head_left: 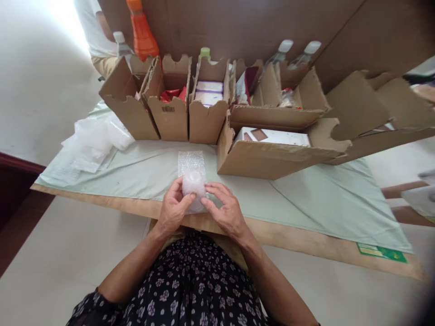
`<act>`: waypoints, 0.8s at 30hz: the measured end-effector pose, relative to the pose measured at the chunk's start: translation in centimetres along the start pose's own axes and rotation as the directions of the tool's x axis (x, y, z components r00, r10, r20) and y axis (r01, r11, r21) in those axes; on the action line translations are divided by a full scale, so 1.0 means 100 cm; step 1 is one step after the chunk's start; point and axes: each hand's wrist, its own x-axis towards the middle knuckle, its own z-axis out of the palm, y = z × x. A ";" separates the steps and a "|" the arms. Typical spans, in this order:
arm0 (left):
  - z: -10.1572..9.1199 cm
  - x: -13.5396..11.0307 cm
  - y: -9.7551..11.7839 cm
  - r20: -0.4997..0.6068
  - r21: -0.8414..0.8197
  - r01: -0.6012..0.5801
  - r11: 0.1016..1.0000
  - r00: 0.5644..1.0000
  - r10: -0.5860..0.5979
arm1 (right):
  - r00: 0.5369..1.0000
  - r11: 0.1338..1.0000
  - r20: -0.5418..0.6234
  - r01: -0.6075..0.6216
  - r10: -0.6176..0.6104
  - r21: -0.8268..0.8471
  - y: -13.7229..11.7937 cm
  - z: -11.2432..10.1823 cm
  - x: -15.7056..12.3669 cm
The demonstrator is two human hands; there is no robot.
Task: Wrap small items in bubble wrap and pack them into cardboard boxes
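Note:
A strip of bubble wrap (pixel 191 164) lies on the pale green cloth (pixel 146 170) near the table's front edge. Its near end is rolled into a small bundle (pixel 193 182) around something I cannot make out. My left hand (pixel 173 209) pinches the bundle's left side with thumb and fingers. My right hand (pixel 226 209) holds the right side, its fingers curled over the wrap. Both hands meet just above the table's front edge.
A row of open cardboard boxes (pixel 171 118) with packets stands across the back, with a larger flat carton (pixel 272 156) to the right. Clear plastic bags (pixel 93 140) lie at left. Bottles (pixel 142 34) stand behind. Another person (pixel 97 38) is at the far left corner.

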 end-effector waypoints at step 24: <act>0.068 0.081 0.053 0.374 0.459 -0.691 0.558 0.720 0.584 | 0.771 0.613 -0.132 0.376 -0.623 -0.695 -0.084 -0.181 0.090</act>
